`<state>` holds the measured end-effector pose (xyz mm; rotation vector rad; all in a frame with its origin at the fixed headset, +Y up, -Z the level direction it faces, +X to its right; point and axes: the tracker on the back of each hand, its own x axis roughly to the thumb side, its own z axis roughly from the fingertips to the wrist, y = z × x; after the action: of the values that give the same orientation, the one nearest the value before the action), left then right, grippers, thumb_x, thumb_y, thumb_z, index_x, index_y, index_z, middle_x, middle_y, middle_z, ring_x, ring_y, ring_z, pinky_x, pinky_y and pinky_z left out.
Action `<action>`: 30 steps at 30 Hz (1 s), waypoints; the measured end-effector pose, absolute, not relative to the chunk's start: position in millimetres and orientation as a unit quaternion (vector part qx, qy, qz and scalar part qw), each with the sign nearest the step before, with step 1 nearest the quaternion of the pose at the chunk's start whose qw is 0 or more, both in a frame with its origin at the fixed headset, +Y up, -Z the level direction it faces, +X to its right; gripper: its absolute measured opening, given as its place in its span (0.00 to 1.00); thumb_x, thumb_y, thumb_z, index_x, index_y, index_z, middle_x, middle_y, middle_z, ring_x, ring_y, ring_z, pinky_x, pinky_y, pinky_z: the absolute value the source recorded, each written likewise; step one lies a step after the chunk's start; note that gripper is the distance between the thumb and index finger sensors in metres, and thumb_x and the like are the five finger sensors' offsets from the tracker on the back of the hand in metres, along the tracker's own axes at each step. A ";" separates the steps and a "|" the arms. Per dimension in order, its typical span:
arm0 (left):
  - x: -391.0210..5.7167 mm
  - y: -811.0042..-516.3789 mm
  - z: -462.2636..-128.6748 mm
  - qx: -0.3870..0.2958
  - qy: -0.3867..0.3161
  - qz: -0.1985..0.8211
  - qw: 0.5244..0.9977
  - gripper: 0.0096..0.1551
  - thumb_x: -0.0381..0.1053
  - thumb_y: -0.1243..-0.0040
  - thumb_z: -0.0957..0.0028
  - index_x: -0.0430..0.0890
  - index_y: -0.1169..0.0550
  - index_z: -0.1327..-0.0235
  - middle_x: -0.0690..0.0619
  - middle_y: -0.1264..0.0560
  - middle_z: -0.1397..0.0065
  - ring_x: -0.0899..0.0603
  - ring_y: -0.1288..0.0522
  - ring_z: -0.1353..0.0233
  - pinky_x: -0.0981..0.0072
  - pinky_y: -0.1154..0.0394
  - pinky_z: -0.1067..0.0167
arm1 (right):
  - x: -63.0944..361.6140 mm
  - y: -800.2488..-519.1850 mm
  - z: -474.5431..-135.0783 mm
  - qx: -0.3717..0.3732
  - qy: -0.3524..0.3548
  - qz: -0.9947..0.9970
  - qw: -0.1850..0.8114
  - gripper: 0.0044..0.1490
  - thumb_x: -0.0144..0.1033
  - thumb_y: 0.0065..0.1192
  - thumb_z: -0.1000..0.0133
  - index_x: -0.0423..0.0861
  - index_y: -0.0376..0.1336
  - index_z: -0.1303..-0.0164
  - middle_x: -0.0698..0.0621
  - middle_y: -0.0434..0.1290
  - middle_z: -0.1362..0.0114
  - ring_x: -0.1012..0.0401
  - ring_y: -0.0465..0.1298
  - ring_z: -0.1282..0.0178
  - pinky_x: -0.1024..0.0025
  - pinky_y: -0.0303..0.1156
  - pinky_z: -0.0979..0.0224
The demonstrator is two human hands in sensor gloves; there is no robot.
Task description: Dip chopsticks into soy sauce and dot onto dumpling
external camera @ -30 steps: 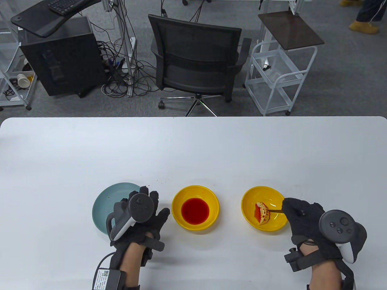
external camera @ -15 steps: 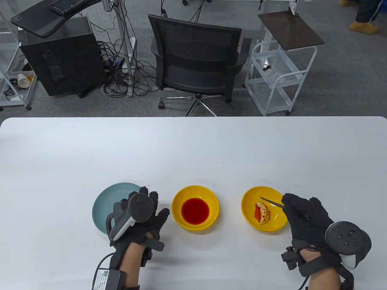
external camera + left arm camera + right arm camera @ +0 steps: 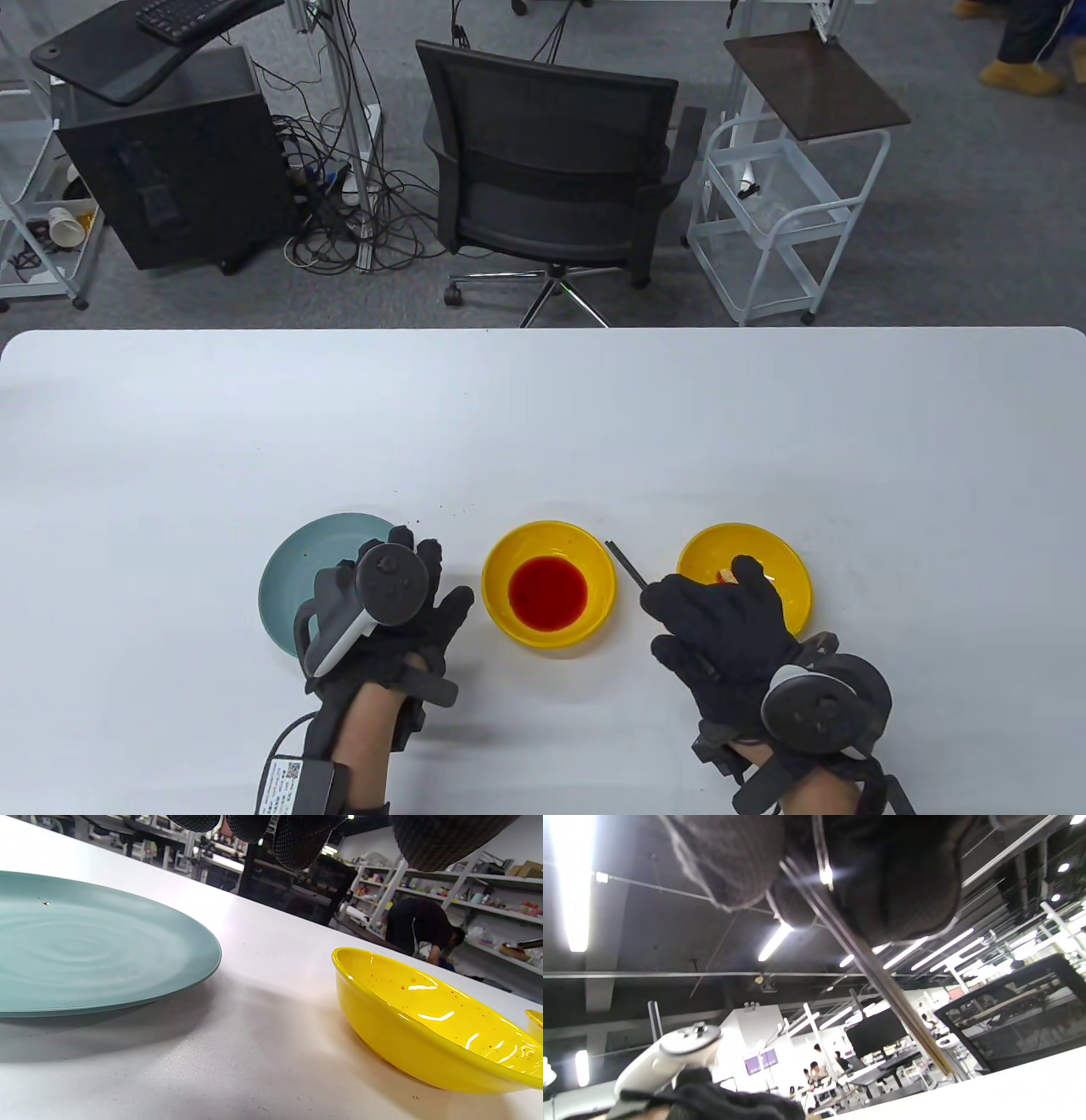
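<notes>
Black chopsticks (image 3: 624, 564) now poke out past my right hand (image 3: 721, 632) toward the gap between the two yellow bowls; half a second ago their tips hung over the dumpling, and my hand has since swung left off that bowl's right rim. My knuckles now cover most of the dumpling bowl (image 3: 785, 556), so only a sliver of the dumpling (image 3: 725, 576) shows just beyond my fingers. The soy sauce bowl (image 3: 549, 586), red liquid in it, sits just left of the chopstick tips, and the tips are above the white surface (image 3: 543, 424), not over the sauce. My right fingers are curled and pinching the chopsticks (image 3: 865, 961). My left hand (image 3: 390, 620) has not shifted: fingers loosely spread, resting on the near right edge of the teal plate (image 3: 293, 577), holding nothing.
</notes>
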<state>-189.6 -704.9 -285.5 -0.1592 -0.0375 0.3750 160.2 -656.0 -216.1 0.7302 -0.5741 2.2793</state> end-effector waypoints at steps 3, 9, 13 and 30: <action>-188.8 -705.1 -285.6 -0.081 -0.019 0.186 0.979 0.48 0.72 0.46 0.49 0.48 0.36 0.19 0.46 0.49 0.13 0.27 0.48 0.17 0.25 0.54 0.28 | 150.4 -664.6 -219.4 0.288 -0.193 0.874 0.341 0.33 0.49 0.66 0.54 0.52 0.71 0.38 0.41 0.81 0.36 0.45 0.82 0.46 0.24 0.55 0.26; -187.2 -705.5 -285.4 -0.082 -0.020 0.185 0.979 0.48 0.72 0.46 0.48 0.48 0.36 0.19 0.46 0.49 0.13 0.27 0.48 0.17 0.25 0.53 0.28 | 134.2 -684.0 -226.8 0.293 -0.149 0.891 0.312 0.32 0.49 0.66 0.54 0.52 0.71 0.39 0.41 0.82 0.37 0.45 0.83 0.46 0.25 0.56 0.26; -187.2 -705.5 -285.1 -0.084 -0.020 0.186 0.979 0.48 0.72 0.46 0.49 0.48 0.36 0.19 0.46 0.49 0.13 0.27 0.48 0.17 0.25 0.54 0.28 | 126.5 -694.4 -230.1 0.294 -0.130 0.900 0.296 0.32 0.49 0.66 0.54 0.52 0.72 0.39 0.41 0.82 0.37 0.45 0.83 0.46 0.25 0.56 0.26; -187.1 -705.7 -284.7 -0.087 -0.020 0.187 0.978 0.48 0.72 0.46 0.48 0.48 0.36 0.19 0.46 0.49 0.13 0.27 0.48 0.17 0.25 0.54 0.28 | 128.8 -700.2 -234.9 0.262 -0.090 0.906 0.320 0.33 0.49 0.65 0.52 0.44 0.72 0.42 0.39 0.80 0.36 0.44 0.83 0.47 0.25 0.56 0.26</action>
<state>-187.1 -705.7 -284.7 -0.1761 -0.0401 0.3757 128.8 -700.2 -234.9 0.6894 -0.2374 2.3818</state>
